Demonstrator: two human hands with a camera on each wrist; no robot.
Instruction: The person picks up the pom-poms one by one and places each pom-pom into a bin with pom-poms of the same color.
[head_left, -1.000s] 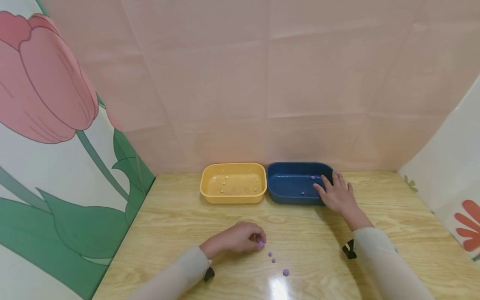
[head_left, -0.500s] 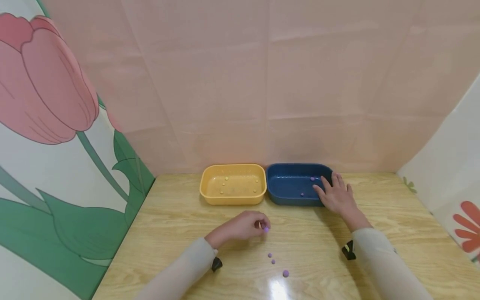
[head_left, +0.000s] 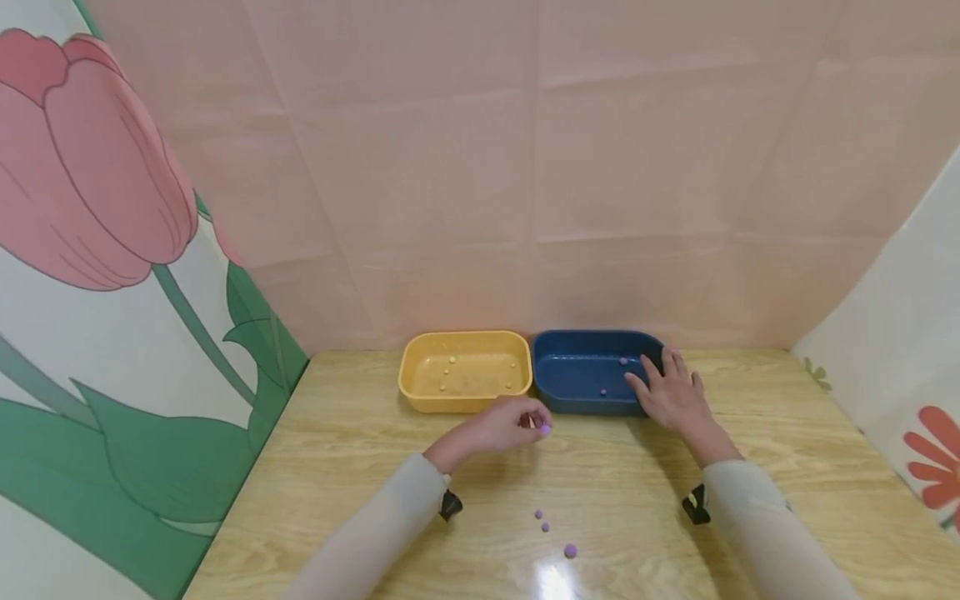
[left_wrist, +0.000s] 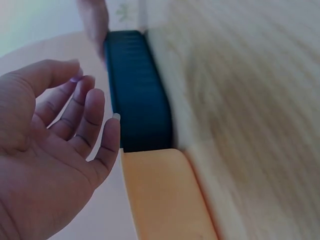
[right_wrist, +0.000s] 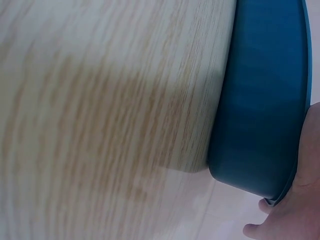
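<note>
My left hand pinches a small purple ball between thumb and fingertips, in front of where the two trays meet. In the left wrist view only a sliver of that ball shows. At the blue tray, my right hand rests over the right end of the rim with its fingers spread. Two purple balls are visible inside this tray. On the table in front lie three more purple balls, the largest nearest me and two smaller ones just beyond it.
A yellow tray stands against the blue one on its left, with several small yellow balls in it. Both stand at the back of the wooden table, before a pink cloth backdrop. A tulip-print panel flanks the left side.
My left hand has lifted the pinched purple ball off the table and carried it forward and slightly right, toward the trays. My right hand has stayed at the blue tray's right end.
</note>
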